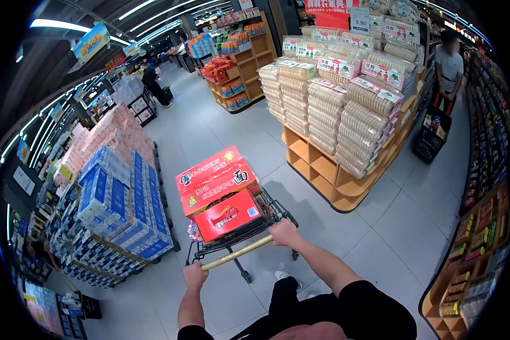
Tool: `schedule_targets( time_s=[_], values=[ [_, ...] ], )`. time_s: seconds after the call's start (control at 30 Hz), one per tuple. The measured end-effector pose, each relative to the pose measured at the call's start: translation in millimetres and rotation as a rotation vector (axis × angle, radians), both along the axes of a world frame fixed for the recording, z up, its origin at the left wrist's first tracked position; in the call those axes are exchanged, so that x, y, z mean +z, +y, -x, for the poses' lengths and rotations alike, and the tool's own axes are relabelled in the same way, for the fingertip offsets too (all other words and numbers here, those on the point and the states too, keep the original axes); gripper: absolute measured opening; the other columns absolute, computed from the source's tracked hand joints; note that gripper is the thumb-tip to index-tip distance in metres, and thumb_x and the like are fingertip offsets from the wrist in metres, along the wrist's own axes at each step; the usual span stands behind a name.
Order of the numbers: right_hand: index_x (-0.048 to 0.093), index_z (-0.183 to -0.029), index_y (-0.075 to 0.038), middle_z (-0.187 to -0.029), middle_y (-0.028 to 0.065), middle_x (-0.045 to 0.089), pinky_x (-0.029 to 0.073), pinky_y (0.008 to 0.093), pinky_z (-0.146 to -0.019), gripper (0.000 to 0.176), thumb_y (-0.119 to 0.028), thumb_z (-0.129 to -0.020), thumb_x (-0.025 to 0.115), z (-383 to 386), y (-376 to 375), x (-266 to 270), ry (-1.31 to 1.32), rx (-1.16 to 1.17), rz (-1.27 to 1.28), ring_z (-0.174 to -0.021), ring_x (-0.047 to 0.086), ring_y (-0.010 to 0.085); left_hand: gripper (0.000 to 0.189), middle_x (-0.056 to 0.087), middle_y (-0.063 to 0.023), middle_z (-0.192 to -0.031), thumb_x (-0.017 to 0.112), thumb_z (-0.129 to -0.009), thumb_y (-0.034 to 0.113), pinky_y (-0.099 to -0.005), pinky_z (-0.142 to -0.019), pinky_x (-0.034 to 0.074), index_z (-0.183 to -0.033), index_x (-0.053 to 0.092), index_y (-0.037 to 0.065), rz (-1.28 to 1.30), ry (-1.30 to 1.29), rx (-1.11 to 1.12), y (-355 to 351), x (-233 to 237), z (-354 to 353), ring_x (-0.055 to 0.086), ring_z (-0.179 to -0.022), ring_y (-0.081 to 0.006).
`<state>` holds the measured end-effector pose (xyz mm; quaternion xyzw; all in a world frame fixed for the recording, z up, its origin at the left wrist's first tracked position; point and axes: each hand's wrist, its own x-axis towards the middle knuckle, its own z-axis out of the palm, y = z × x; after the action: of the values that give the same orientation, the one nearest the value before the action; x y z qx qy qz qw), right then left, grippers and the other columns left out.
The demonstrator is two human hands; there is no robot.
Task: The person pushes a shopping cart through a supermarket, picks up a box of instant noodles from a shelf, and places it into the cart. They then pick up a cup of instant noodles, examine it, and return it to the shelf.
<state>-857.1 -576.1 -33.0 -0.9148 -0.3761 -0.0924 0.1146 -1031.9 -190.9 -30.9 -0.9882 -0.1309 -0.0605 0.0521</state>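
Note:
My left hand (195,275) wraps round the left end of the handle of a shopping cart (238,253). At the handle's right end, my right hand (284,233) is closed on it too. Red cartons fill the cart: a large red box (214,177) with black and white characters lies at the front, and a smaller red box (228,216) with a blue label sits nearer me. A purple-wrapped package (194,231) shows at the cart's left side. The boxes hide most of the basket.
Blue cartons (119,198) and pink cartons (110,136) are stacked left. At right, a wooden shelf (317,164) bears packaged noodles (345,102). Beyond it a person (449,68) stands with a black basket (432,136). Grey tiled floor (201,116) runs ahead; another person (154,85) is farther off.

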Motion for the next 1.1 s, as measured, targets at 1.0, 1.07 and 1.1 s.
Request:
schedule_targets(
  time_s=[1.0, 1.07, 1.1],
  values=[
    [0.058, -0.065, -0.014, -0.068, 0.0023, 0.06, 0.042, 0.0361, -0.071, 0.019, -0.015, -0.052, 0.072, -326.6, 81.7, -5.1, -0.241, -0.147, -0.173, -0.071, 0.061, 0.0213, 0.01, 0.067, -0.008, -0.068, 0.069, -0.069, 0.019, -0.0394, -0.066, 0.052, -0.075, 0.069, 0.011, 0.1, -0.059, -0.029, 62.6, 5.8, -324.1, 0.065, -0.065, -0.0286],
    [0.057, -0.066, -0.014, -0.068, 0.0021, 0.06, 0.042, 0.0357, -0.071, 0.021, -0.015, -0.051, 0.072, -346.9, 87.1, -3.4, -0.243, -0.145, -0.161, -0.069, 0.061, 0.0213, 0.01, 0.066, -0.008, -0.068, 0.07, -0.068, 0.019, -0.0394, -0.064, 0.05, -0.072, 0.067, 0.01, 0.075, -0.102, -0.047, 66.5, 3.7, -343.1, 0.064, -0.063, -0.0278],
    [0.056, -0.066, -0.014, -0.068, 0.0025, 0.06, 0.042, 0.0358, -0.071, 0.021, -0.016, -0.052, 0.073, -354.9, 90.5, -3.8, -0.252, -0.149, -0.151, -0.069, 0.06, 0.0215, 0.01, 0.066, -0.008, -0.068, 0.07, -0.068, 0.019, -0.0394, -0.064, 0.05, -0.072, 0.067, 0.01, 0.075, -0.094, -0.043, 69.6, 2.9, -350.0, 0.064, -0.063, -0.0278]
  ],
)
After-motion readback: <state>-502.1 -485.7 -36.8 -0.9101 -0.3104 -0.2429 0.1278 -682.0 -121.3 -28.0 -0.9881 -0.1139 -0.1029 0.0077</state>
